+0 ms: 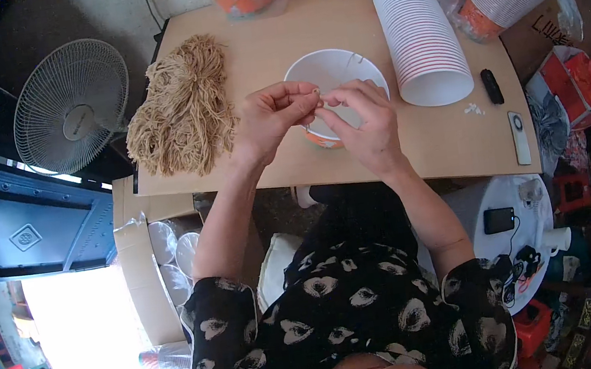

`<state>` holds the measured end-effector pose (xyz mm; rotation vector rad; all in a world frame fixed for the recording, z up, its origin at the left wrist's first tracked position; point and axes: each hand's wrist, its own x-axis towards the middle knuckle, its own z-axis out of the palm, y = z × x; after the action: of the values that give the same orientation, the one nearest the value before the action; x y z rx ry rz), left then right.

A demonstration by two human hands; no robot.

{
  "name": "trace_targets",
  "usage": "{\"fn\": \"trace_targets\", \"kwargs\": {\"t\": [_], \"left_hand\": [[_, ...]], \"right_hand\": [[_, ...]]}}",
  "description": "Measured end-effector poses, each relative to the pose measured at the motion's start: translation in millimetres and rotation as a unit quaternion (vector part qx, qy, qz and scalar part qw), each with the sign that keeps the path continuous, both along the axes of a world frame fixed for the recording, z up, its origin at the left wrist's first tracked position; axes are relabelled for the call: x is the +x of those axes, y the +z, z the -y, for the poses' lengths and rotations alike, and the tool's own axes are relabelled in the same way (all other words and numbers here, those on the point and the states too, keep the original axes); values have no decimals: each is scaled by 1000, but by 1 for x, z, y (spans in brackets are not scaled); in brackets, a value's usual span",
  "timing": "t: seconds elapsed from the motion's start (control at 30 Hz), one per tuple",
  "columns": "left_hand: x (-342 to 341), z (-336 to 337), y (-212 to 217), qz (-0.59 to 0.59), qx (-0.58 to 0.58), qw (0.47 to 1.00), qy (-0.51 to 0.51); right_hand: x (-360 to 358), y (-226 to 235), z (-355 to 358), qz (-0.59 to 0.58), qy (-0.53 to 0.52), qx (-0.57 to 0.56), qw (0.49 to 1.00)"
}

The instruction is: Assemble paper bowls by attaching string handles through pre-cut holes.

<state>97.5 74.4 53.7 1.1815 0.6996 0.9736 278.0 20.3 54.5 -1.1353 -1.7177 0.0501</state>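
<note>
Pinching a small pale piece [318, 94] between the fingers, the left hand [268, 118] meets the right hand [372, 127] above a white bowl [328, 65] near the middle of the worktop [285, 163]. On both hands, thumb and index finger are closed on the piece, which is too small to identify. A bundle of beige strands [181, 110] lies along the left edge. A nested stack of white cups [428, 44] lies right of the bowl, open end toward the near edge. White scraps [474, 109] and a black object [492, 87] rest near the right edge; a pale flat device [519, 140] occupies the near right corner.
</note>
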Motion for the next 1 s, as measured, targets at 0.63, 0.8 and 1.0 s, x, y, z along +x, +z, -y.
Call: {"fn": "trace_targets", "kwargs": {"t": [0.63,0.8,1.0], "left_hand": [[-8,8,-6,19,-5,1000,-18],[-12,9,-13,20,4,1000,-17],[-12,13,-12,8,14,1000,-1]], "right_hand": [[2,0,6,-184,81,-176,964],[-9,0,8,-130,53,-115,983],[-11,-4,5,-93,54,-78,991]]}}
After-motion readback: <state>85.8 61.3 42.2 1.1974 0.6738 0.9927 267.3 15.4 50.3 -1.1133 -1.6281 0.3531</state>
